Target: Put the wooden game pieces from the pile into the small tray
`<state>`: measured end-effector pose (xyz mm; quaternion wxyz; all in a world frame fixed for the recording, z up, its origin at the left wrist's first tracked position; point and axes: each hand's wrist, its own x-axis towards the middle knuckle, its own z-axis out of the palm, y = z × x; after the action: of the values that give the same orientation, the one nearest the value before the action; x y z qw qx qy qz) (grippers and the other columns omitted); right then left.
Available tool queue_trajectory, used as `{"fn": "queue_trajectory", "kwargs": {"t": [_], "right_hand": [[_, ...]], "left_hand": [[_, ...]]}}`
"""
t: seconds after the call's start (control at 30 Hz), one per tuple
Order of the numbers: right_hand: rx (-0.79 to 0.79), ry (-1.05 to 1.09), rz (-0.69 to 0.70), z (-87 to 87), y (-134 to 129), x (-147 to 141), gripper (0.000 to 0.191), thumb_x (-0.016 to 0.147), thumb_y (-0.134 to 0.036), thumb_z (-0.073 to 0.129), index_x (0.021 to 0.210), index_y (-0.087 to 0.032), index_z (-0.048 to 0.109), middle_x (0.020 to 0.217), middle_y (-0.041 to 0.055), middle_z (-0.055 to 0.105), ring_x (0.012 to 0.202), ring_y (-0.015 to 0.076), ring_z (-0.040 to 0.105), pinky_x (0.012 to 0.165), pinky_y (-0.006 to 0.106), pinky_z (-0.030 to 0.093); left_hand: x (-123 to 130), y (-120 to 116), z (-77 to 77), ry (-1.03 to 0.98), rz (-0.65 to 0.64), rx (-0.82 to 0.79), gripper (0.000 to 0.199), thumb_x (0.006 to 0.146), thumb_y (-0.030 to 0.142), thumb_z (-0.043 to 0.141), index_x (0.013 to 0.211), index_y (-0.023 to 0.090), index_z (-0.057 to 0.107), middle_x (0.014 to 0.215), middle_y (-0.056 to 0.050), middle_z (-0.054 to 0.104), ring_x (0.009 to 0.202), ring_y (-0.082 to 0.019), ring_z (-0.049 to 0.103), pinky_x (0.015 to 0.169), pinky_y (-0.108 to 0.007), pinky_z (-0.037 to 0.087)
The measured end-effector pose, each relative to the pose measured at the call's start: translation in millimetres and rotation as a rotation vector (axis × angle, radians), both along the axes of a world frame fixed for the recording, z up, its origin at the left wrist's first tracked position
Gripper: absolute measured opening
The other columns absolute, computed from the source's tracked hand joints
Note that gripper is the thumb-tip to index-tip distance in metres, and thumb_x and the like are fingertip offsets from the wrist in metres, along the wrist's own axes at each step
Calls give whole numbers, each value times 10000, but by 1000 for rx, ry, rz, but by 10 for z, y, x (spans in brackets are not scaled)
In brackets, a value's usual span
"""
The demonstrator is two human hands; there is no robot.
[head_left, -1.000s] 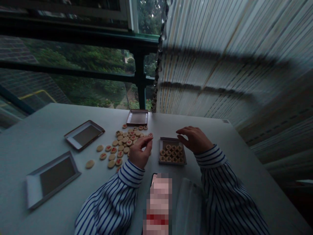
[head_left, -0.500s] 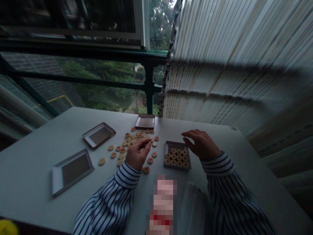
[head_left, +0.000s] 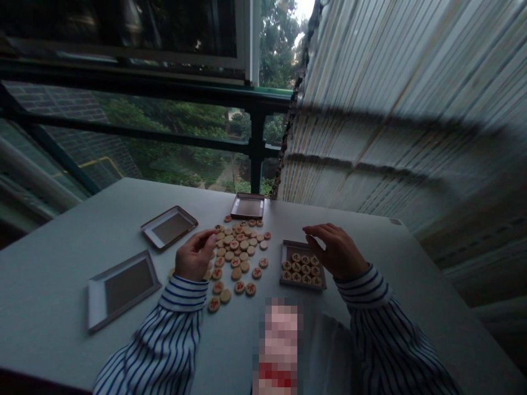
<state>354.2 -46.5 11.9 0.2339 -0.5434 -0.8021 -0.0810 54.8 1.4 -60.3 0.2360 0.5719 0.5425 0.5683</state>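
Observation:
Round wooden Chinese chess pieces [head_left: 234, 244], some with red characters and some showing plain faces, lie scattered in the middle of the table. At the left side of this spread is my left hand [head_left: 193, 257], its fingers curled in and the thumb close to them; whatever they may hold is hidden. My right hand [head_left: 338, 251] hovers at the upper right of a shallow box [head_left: 284, 253], fingers stretched out and thumb apart, with nothing visible in it. Pieces with black characters [head_left: 305, 267] stand in rows inside that box, character side up.
Two shallow trays stand on the left of the white table [head_left: 53, 258]: a grey one [head_left: 94, 299] and a brown-rimmed one [head_left: 155, 239]. Another brown-rimmed tray [head_left: 247, 204] sits at the far edge. A striped curtain [head_left: 349, 131] hangs at the right beyond the table.
My left hand has moved left, from over the middle of the spread to its left side, uncovering more pieces. My right hand has stayed beside the box, with its fingers slightly lower.

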Motion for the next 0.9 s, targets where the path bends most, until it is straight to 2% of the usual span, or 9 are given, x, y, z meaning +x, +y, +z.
{"fn": "queue_trajectory", "kwargs": {"t": [0.2,0.43,0.57,0.9], "right_hand": [[54,59,29,-17,-5,-36,210,805,-197,447,966,-167,578,875,60,634,811,172,559,732,313,435],[35,32,65,-95,34,-129,208,813,-219,439,960,-159,574,865,75,635,807,177,569,717,319,452],[-11,-15,73,-120,78,-198,220,814,-223,438,980,-158,566,882,78,632,811,178,568,720,318,456],[-71,-118,96,38,216,-488,240,795,-223,460,1007,-177,562,922,77,628,847,188,560,739,327,445]], "left_hand": [[-220,86,110,-33,71,17,312,673,386,559,856,141,623,789,-55,656,692,-159,622,649,-285,518],[-434,114,-54,-14,158,27,313,672,380,546,860,145,629,778,-52,657,672,-154,621,655,-287,516],[-460,97,-69,12,181,22,306,679,381,534,859,154,632,782,-45,659,674,-152,622,651,-271,514],[-494,94,-59,30,199,14,294,698,352,524,885,150,625,827,-62,653,707,-164,613,606,-260,508]]}}
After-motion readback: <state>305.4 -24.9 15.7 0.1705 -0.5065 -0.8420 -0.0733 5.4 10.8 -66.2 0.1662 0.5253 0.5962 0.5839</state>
